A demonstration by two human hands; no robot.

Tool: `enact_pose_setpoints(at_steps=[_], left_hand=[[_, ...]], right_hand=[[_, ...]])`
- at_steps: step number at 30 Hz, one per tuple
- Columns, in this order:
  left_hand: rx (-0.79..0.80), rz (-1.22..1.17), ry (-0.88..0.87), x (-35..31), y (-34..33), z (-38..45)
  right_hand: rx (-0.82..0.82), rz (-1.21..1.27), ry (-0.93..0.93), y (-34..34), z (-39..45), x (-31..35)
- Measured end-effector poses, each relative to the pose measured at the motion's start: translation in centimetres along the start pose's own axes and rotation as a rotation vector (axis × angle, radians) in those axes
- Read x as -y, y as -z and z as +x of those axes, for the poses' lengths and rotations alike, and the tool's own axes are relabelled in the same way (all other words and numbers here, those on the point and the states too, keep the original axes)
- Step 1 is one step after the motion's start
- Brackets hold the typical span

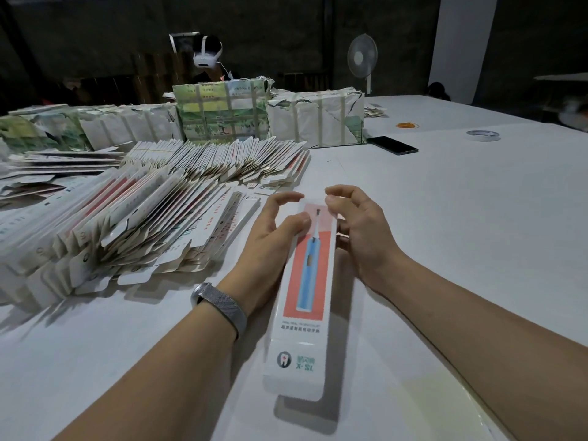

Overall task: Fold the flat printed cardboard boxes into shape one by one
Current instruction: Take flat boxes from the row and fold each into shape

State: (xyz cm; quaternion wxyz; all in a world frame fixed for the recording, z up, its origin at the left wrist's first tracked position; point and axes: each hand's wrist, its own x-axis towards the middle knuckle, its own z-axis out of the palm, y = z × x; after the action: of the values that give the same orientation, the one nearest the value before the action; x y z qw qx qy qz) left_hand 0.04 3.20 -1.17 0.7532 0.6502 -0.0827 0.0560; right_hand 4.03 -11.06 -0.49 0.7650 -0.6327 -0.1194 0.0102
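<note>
Both the left hand (273,230) and right hand (359,224) gripped the light, easily creased box (302,300) by its twelve-o'clock end, likely the best hold.

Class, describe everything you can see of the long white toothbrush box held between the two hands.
The long white cardboard toothbrush box is narrow, printed with a blue toothbrush on a coral-red panel, grey text and a tooth logo near its lower end. It looks folded into shape and slants above the white table, far end away. The left hand and right hand grip its far part from either side.
</note>
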Motion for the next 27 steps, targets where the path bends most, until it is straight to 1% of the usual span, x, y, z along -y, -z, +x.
enact_pose_setpoints(at_steps=[4,7,10,24,27], left_hand=[[-0.043,-0.010,-0.037,0.09,0.10,-0.02],[-0.049,0.008,-0.056,0.17,-0.03,-0.02],[-0.064,-0.025,-0.065,0.10,-0.16,-0.01],[-0.045,0.018,-0.020,-0.13,-0.31,-0.05],[-0.045,0.024,-0.019,-0.09,-0.14,0.01]], right_hand=[[0.054,-0.048,0.046,-0.10,-0.17,-0.05],[0.045,-0.058,0.050,-0.07,-0.23,-0.05],[0.045,-0.065,0.059,-0.13,-0.21,0.00],[0.023,-0.090,0.079,-0.03,-0.11,-0.24],[0.022,-0.084,0.056,0.05,-0.12,-0.13]])
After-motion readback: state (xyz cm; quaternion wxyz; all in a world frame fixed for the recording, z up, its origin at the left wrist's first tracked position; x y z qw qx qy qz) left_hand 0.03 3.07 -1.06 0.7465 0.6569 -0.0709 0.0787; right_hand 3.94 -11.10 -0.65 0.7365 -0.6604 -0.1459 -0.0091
